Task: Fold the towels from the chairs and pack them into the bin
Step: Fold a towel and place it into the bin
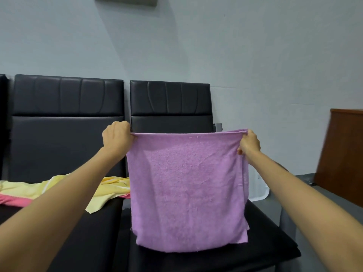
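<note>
We hold both arms outstretched, left hand [117,136] and right hand [249,143] pinching the top corners of the folded lilac terry towel [187,191] (fingers clenched), which hangs flat, centre frame.

Both hands, left hand [116,136] and right hand [249,142], hold up a purple towel [186,189] (folded double).

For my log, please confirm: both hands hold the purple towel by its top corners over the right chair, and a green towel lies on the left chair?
Not quite: the head view shows a yellow towel, not green, on the left chair. The left hand and right hand do hold the purple towel as stated.
</note>
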